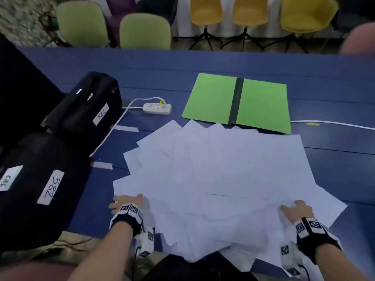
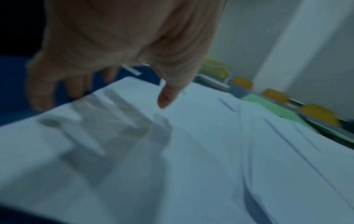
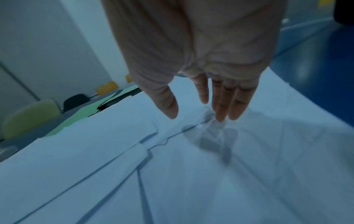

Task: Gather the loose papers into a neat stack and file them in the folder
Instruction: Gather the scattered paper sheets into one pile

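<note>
We have the loose papers (image 1: 223,179) fanned wide across the blue table (image 1: 203,63), and our left hand (image 1: 126,201) sits at the outer left edge of the spread with fingers relaxed and spread, the thumb over the top sheet and the other fingers hanging past the sheet's edge, gripping nothing. Our right hand (image 1: 297,209) lies on the sheets toward the right side of the fan, fingers straight and close together, tips touching paper, also holding nothing. The green folder (image 1: 237,102) lies open and flat beyond both hands, just past the far edge of the fan, and its near edge seems to touch or slip under the farthest sheets; we cannot tell which. We judge the gathering is only starting, since the sheets point every way. To do it well, we should draw both palms inward toward each other with light, even pressure so the sheets slide over one another rather than buckle, then lift the bundle and tap its edges square. Some sheets hang over the table edge nearest our wrists, so we should sweep those in early or they may drop. A power strip (image 1: 157,108) and black bags (image 1: 85,106) lie outward of our left hand, clear of the sweep.
</note>
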